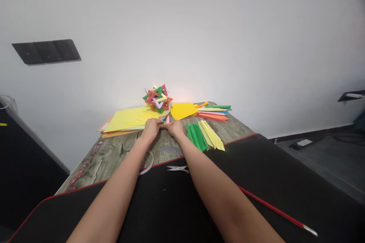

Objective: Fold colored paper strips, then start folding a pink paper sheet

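Both hands meet over the far part of the table. My left hand [151, 128] and my right hand [174, 127] are closed, fingertips together around a small bundle of folded paper strips [167, 119], in which pink and green show. The fingers hide most of it. Just behind stands a multicoloured origami ball [158, 98] of interlocked star-like frames. Yellow paper sheets [125, 118] lie in a stack beside my left hand. To the right of my right hand are green folded strips [196, 136] and pale yellow folded strips [211, 135].
Scissors [177, 168] rest partly under my right forearm, near a clear ruler [171, 149] and a roll of tape [149, 161]. Orange-yellow paper [182, 111] and mixed coloured strips [213, 112] lie by the wall. A red rod [273, 208] crosses the black mat [165, 205].
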The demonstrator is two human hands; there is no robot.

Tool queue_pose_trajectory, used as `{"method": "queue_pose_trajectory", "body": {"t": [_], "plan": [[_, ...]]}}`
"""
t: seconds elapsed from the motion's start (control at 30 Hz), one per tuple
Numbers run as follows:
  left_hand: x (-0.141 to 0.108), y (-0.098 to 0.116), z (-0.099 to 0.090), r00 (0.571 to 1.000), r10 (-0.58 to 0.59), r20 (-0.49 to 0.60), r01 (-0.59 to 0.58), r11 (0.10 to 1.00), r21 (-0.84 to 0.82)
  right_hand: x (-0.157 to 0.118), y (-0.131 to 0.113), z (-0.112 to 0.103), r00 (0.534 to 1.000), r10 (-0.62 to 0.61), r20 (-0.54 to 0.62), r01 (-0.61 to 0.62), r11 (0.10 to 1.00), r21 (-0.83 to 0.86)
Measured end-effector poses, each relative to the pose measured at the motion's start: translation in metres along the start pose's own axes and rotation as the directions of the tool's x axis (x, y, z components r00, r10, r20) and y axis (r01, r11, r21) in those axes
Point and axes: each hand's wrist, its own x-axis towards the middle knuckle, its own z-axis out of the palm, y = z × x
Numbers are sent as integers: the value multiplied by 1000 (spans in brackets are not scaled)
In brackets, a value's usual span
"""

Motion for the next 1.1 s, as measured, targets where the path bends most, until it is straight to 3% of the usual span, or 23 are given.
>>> {"method": "queue_pose_trajectory", "body": {"t": [0.3, 0.57, 1.1], "plan": [[-1, 4, -3, 998, -66, -8, 66, 998, -23, -4, 4, -2, 997, -76, -17, 75, 997, -17], [0, 1, 0, 999, -43, -20, 42, 997, -67, 13, 9, 4, 990, -140, -14, 140, 984, 112], [-1, 4, -2, 999, -40, -34, 40, 999, 7, 19, 14, 5, 993, -75, 93, 41, 943, 330]]}}
